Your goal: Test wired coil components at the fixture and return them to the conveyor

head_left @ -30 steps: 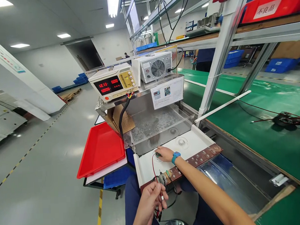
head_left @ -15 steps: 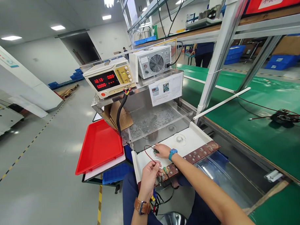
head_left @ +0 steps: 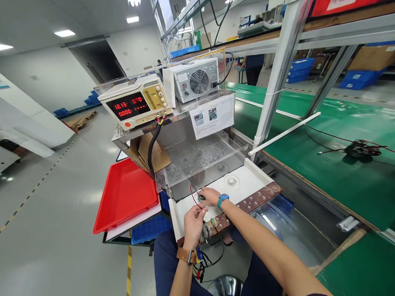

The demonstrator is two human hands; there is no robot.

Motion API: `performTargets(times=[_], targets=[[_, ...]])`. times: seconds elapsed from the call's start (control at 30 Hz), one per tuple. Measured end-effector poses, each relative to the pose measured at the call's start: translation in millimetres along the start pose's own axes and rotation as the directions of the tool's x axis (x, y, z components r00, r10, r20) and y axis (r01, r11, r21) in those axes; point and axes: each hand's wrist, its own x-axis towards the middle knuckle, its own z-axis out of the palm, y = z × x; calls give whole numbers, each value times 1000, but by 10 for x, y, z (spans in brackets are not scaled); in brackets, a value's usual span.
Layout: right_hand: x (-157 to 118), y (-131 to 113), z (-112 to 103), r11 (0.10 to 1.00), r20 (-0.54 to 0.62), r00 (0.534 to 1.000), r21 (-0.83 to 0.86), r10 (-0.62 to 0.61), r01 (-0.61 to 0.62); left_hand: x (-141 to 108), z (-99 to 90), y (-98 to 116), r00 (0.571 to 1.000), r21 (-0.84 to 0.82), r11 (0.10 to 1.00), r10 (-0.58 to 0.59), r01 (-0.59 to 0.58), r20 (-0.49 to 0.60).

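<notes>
My left hand (head_left: 193, 221), with a brown watch strap at the wrist, pinches the end of a thin red wire (head_left: 192, 192) between thumb and fingers. The wire loops up and over toward my right hand. My right hand (head_left: 211, 196), wearing a blue wristband, is closed on a small green circuit board (head_left: 201, 198), which its fingers partly cover. Both hands are over the front of the white tray (head_left: 247, 181), close together. Just below them is a brown strip (head_left: 245, 209) with rows of metal studs. A green clip (head_left: 213, 223) with a black cable sits at the strip's left part.
A power supply (head_left: 134, 102) with red digits stands on the metal stand, beside a grey fan-cooled unit (head_left: 197, 81). At left is a red tray (head_left: 126, 193). A green conveyor belt (head_left: 348, 186) runs along the right, carrying a black wired part (head_left: 362, 148). Cables hang below the strip.
My left hand has moved up nearer my right hand with the red wire. One power supply reading went from 0.00 to about 0.70. The whole view has shifted slightly.
</notes>
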Motion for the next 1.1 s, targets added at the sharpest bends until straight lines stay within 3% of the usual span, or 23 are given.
performTargets(times=[0.4,1.1], targets=[[-23,-2,-28,1000,-14,1000,-13,-24,23,20,52,-207,991,125,992,-10,-7,135],[-8,-5,24,996,-35,999,85,0,3,18,45,-185,994,91,995,-37,28,100]])
